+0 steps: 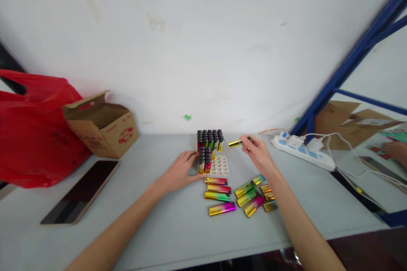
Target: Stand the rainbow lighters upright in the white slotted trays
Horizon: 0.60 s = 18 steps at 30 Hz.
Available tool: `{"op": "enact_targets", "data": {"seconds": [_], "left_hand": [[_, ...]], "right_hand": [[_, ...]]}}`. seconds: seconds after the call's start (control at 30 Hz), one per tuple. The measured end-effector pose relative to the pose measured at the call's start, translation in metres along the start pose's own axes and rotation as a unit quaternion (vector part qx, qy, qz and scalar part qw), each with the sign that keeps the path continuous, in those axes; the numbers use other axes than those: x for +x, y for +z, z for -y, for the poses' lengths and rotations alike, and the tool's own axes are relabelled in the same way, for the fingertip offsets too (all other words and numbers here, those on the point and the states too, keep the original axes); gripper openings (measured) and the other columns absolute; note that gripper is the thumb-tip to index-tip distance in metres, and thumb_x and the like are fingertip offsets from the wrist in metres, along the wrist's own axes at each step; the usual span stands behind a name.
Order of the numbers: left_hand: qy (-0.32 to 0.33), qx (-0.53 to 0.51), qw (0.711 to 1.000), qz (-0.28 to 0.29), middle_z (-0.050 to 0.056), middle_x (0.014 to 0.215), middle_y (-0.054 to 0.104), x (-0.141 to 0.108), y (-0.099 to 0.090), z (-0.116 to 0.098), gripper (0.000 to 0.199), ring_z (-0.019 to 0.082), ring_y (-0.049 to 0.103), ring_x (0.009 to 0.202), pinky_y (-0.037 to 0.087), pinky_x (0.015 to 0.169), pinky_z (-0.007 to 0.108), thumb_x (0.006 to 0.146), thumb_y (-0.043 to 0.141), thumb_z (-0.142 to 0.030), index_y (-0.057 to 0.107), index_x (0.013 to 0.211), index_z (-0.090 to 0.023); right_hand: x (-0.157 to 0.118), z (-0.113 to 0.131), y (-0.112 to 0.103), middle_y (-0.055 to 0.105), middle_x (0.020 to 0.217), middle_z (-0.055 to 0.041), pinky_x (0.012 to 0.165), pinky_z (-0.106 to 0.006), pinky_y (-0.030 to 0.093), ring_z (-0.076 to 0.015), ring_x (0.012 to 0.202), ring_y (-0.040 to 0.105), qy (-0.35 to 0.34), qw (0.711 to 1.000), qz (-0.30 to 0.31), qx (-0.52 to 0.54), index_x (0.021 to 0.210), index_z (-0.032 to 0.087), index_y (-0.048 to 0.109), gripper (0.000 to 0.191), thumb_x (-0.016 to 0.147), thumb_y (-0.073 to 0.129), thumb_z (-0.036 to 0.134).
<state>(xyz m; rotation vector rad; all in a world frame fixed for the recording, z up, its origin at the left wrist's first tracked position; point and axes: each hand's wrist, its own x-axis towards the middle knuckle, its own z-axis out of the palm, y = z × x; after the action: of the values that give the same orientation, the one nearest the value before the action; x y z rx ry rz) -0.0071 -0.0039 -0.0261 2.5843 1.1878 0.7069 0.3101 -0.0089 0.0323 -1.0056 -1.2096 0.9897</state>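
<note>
My right hand [257,150] pinches a yellow-gold lighter [234,143] by its dark end, holding it nearly level above the table, right of the lighter rack. The white rack [223,166] has round holes, and its front right part is bare. Black-topped lighters [210,137] stand upright in its back rows and front left. At the rack's left side rests my left hand [181,171], gripping its edge with the thumb at the front corner and fingers along the side. Several loose lighters [219,188] lie in front of the rack, and another group [246,194] lies beneath my right forearm.
A red plastic bag [38,131] and an open cardboard box [108,133] stand at the left, with a phone [81,190] before them. A white power strip [303,151] with cables lies at right beside a blue frame [349,54]. Another person's hand [396,151] shows beyond it.
</note>
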Motion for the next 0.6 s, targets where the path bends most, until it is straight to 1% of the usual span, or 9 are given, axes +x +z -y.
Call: {"op": "enact_targets", "data": {"seconds": [0.07, 0.13, 0.17, 0.27, 0.33, 0.4, 0.47, 0.53, 0.6], "left_hand": [[-0.005, -0.003, 1.000, 0.003, 0.017, 0.144, 0.063, 0.000, 0.000, -0.001, 0.078, 0.035, 0.061, 0.134, 0.050, 0.118, 0.052, 0.090, 0.067, -0.078, 0.063, 0.139, -0.018], [-0.009, -0.005, 1.000, 0.005, 0.017, 0.144, 0.062, 0.000, 0.000, -0.001, 0.078, 0.036, 0.060, 0.134, 0.050, 0.118, 0.052, 0.090, 0.067, -0.079, 0.063, 0.139, -0.018], [-0.010, -0.006, 1.000, 0.006, 0.017, 0.144, 0.062, -0.001, -0.001, -0.001, 0.078, 0.035, 0.060, 0.134, 0.050, 0.118, 0.052, 0.090, 0.067, -0.079, 0.063, 0.139, -0.018], [-0.004, -0.009, 1.000, 0.003, 0.016, 0.143, 0.062, -0.001, -0.001, -0.001, 0.075, 0.035, 0.061, 0.133, 0.050, 0.118, 0.050, 0.090, 0.069, -0.077, 0.063, 0.138, -0.019], [0.001, -0.009, 1.000, -0.001, 0.015, 0.143, 0.063, -0.001, -0.001, -0.001, 0.073, 0.034, 0.061, 0.133, 0.050, 0.118, 0.050, 0.091, 0.069, -0.075, 0.063, 0.138, -0.020], [0.003, -0.008, 1.000, -0.004, 0.015, 0.143, 0.063, -0.001, -0.001, -0.001, 0.073, 0.034, 0.061, 0.133, 0.050, 0.118, 0.051, 0.091, 0.070, -0.074, 0.062, 0.139, -0.020], [0.005, -0.007, 1.000, -0.002, 0.016, 0.143, 0.063, -0.001, -0.001, -0.002, 0.073, 0.035, 0.060, 0.134, 0.050, 0.118, 0.051, 0.092, 0.070, -0.074, 0.062, 0.138, -0.019], [0.006, -0.007, 1.000, 0.004, 0.017, 0.144, 0.062, -0.001, -0.001, -0.002, 0.073, 0.035, 0.059, 0.135, 0.049, 0.118, 0.051, 0.092, 0.069, -0.074, 0.062, 0.138, -0.018], [0.003, -0.007, 1.000, 0.007, 0.017, 0.144, 0.062, -0.001, -0.001, -0.001, 0.075, 0.035, 0.060, 0.134, 0.050, 0.118, 0.052, 0.092, 0.069, -0.075, 0.061, 0.139, -0.017]], "right_hand": [[-0.001, -0.007, 0.011, 0.055, 0.072, 0.0016, 0.059, -0.027, 0.040, -0.0128, 0.066, 0.046, 0.017, 1.000, 0.010, 0.004, 0.080, 0.020, 0.071, 0.054, 0.073, 0.087, 0.071], [-0.004, -0.017, 0.016, 0.054, 0.069, 0.0015, 0.057, -0.027, 0.041, -0.0133, 0.064, 0.048, 0.033, 0.999, 0.011, -0.016, 0.073, 0.021, 0.064, 0.060, 0.077, 0.079, 0.079], [-0.007, -0.021, 0.017, 0.054, 0.068, 0.0015, 0.056, -0.027, 0.042, -0.0137, 0.063, 0.050, 0.042, 0.999, 0.016, -0.021, 0.073, 0.021, 0.062, 0.062, 0.080, 0.074, 0.082], [-0.014, -0.027, 0.021, 0.059, 0.073, 0.0017, 0.059, -0.028, 0.050, -0.0140, 0.061, 0.053, 0.060, 0.996, 0.069, 0.008, 0.084, 0.023, 0.061, 0.058, 0.087, 0.068, 0.081], [-0.019, -0.026, 0.027, 0.055, 0.068, 0.0048, 0.060, -0.028, 0.051, -0.0116, 0.054, 0.046, 0.065, 0.992, 0.103, 0.037, 0.088, 0.024, 0.058, 0.055, 0.090, 0.066, 0.078], [-0.023, -0.026, 0.036, 0.042, 0.061, 0.0092, 0.051, -0.025, 0.043, -0.0094, 0.048, 0.033, 0.078, 0.990, 0.112, 0.043, 0.087, 0.025, 0.055, 0.056, 0.090, 0.064, 0.080], [-0.026, -0.026, 0.043, 0.032, 0.059, 0.0110, 0.043, -0.023, 0.029, -0.0092, 0.046, 0.024, 0.093, 0.990, 0.103, 0.017, 0.085, 0.025, 0.052, 0.060, 0.088, 0.062, 0.084], [-0.028, -0.028, 0.048, 0.030, 0.058, 0.0101, 0.043, -0.024, 0.023, -0.0100, 0.048, 0.024, 0.070, 0.994, 0.072, -0.046, 0.078, 0.025, 0.049, 0.061, 0.089, 0.059, 0.084], [-0.030, -0.029, 0.049, 0.031, 0.058, 0.0082, 0.048, -0.026, 0.024, -0.0107, 0.052, 0.028, 0.005, 0.992, 0.022, -0.126, 0.069, 0.025, 0.044, 0.059, 0.093, 0.057, 0.077]]}}
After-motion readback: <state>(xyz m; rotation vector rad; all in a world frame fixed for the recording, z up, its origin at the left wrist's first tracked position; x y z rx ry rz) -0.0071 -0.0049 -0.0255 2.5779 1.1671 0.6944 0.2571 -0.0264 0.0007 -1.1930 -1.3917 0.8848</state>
